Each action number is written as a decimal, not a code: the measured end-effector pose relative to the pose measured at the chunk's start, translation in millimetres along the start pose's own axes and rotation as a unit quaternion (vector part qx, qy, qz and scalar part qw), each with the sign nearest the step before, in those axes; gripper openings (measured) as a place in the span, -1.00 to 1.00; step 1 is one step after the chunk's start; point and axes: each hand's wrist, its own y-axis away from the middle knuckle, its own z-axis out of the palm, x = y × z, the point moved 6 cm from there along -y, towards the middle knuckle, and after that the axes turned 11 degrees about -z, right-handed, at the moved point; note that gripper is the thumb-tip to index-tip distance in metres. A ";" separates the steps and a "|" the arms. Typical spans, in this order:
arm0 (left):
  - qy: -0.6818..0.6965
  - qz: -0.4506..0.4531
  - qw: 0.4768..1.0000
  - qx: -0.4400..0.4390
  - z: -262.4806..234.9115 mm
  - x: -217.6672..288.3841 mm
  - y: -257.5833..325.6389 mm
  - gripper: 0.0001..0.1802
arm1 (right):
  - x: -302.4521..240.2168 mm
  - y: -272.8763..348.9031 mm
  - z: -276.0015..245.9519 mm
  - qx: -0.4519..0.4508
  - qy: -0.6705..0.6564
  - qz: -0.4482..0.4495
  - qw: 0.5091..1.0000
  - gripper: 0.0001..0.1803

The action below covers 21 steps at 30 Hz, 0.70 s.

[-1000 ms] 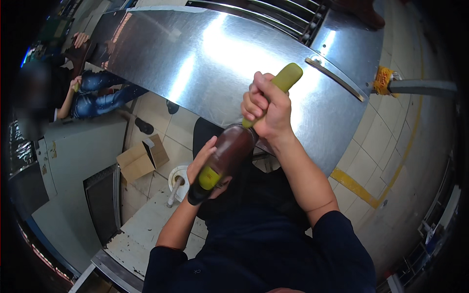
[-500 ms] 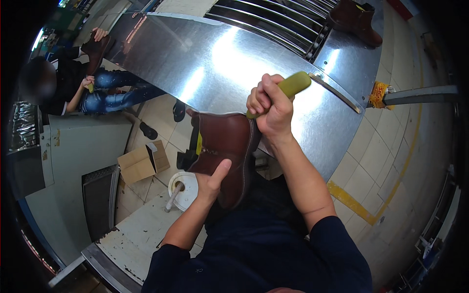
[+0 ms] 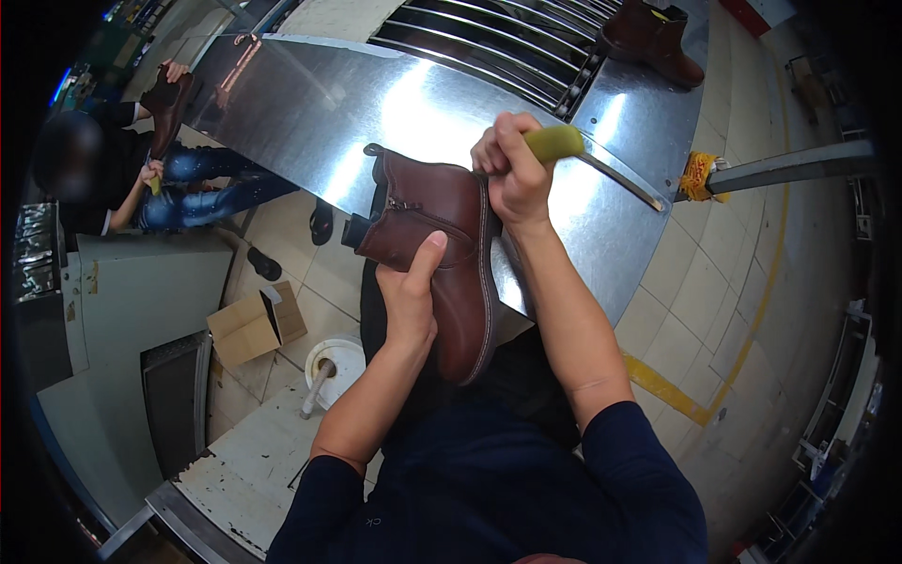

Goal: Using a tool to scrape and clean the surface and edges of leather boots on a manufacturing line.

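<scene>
A brown leather ankle boot (image 3: 465,258) with a side zip and pale stitching along its sole lies on its side before me, its toe toward my body. My left hand (image 3: 410,293) grips it round the instep, thumb on the upper; the other fingers are hidden beneath. My right hand (image 3: 515,174) is closed round a green, round-ended tool handle (image 3: 556,143). That fist is held against the sole edge by the heel, and the tool's working end is hidden there.
A steel table (image 3: 319,103) stands ahead, with a metal roller rack (image 3: 489,47) and another brown boot (image 3: 653,42) at its far side. At left, a co-worker (image 3: 122,179) holds a boot and a green tool. A cardboard box (image 3: 246,329) and white bucket (image 3: 352,355) stand lower left.
The boot has moved up and away from my body, turning so that more of its zip side shows. My left hand went along with it; my right hand shifted slightly up.
</scene>
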 end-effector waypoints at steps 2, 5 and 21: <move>-0.012 0.024 1.000 0.002 3.0 -3.5 1.6 -0.66 | -6.5 7.3 -6.9 -0.015 -0.030 -0.027 0.999 -0.77; 0.007 0.011 1.000 0.013 -0.2 -0.9 -1.3 -0.68 | -21.7 21.2 -1.6 -0.063 -0.052 -0.067 0.994 -0.76; 0.007 0.042 0.999 0.003 7.0 -3.1 7.1 -0.70 | -39.1 81.7 3.4 -0.122 -0.024 0.013 0.992 -0.72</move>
